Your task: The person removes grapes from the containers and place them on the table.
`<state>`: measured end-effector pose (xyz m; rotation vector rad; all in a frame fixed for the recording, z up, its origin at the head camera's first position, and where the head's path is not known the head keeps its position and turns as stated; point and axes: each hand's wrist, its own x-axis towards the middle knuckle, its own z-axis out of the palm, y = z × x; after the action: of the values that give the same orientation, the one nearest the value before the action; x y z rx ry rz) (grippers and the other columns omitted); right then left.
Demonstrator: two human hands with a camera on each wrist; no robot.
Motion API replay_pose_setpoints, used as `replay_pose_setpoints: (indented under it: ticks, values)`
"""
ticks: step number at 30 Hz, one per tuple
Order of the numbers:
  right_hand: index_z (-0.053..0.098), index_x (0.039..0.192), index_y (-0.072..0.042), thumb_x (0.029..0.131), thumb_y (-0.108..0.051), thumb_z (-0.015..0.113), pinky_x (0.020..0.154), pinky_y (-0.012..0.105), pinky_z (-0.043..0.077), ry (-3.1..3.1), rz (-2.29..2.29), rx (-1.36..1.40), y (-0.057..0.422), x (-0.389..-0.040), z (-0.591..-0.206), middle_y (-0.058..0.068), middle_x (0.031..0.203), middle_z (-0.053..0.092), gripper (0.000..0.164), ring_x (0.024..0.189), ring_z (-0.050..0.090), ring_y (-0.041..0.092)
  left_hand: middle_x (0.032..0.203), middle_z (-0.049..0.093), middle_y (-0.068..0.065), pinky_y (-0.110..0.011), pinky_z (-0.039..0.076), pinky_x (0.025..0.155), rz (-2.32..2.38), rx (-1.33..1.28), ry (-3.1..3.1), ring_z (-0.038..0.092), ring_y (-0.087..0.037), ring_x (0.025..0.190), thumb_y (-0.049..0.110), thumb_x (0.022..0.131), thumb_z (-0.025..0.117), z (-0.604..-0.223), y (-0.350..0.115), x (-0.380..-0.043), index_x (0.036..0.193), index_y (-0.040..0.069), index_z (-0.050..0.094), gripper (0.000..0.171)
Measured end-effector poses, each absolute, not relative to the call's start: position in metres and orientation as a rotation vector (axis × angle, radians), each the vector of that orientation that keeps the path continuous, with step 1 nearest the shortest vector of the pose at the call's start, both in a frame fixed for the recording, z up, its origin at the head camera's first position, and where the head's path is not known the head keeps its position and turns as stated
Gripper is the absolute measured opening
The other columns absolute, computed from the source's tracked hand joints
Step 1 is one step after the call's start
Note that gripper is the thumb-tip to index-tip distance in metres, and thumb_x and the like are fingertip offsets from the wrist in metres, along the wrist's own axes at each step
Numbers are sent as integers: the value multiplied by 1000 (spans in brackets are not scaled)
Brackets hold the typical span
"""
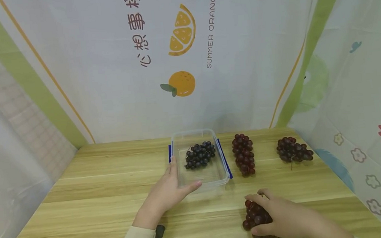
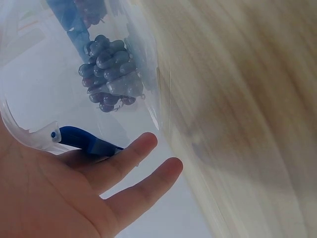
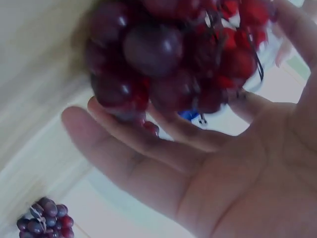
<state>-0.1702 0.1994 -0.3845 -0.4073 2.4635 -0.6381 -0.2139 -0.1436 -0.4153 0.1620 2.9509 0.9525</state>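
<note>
A clear plastic container (image 1: 213,181) with blue side latches stands lidless on the table, a bunch of dark grapes (image 1: 199,156) inside it. My left hand (image 1: 163,193) holds the container by its near left corner, thumb along the front rim and fingers down the left side. Two of its fingers (image 2: 143,191) stretch out straight beside a blue latch (image 2: 84,139) in the left wrist view. Nearer me on the right, my right hand (image 1: 285,214) grips a bunch of red grapes (image 1: 256,214), thumb and fingers on opposite sides. Part of that bunch is hidden under the palm.
Right of the container lies a long bunch of red grapes (image 1: 243,155). Another dark red bunch (image 1: 293,149) is farther right, near the table's edge. A small black object (image 1: 159,234) shows beside the left sleeve. Printed cloth (image 1: 247,72) hangs behind the wooden table (image 1: 109,201).
</note>
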Motion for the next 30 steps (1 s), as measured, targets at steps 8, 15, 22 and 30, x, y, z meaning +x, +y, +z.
replay_pose_setpoints:
  ticks: [8,15,22,30]
  values:
    - [43,162,-16,97,-48,76,98,67,54,2465,-656,-495,207,-180,-366,30,165,36,79,137,58,48,177,12,-23,-60,52,112,946,153,2953,49,-50,148,86,86,62,-418,-144,-214,171,9,-7,134]
    - [47,160,-13,98,-50,74,101,66,54,2507,-577,-530,203,-188,-347,28,165,39,76,135,60,45,178,11,-22,-59,54,109,942,157,2957,50,-49,147,89,85,60,-417,-144,-215,171,9,-7,135]
    - [49,159,-16,99,-52,72,108,71,47,2512,-527,-548,196,-193,-333,25,166,40,74,147,47,50,177,11,-23,-59,55,107,922,151,2961,51,-50,146,89,85,59,-416,-144,-214,171,10,-7,135]
    - [49,159,-17,99,-57,70,107,71,48,2519,-489,-571,185,-197,-318,30,168,34,75,146,50,50,177,12,-22,-60,49,115,923,150,2952,43,-49,153,86,87,62,-415,-143,-213,171,10,-7,133]
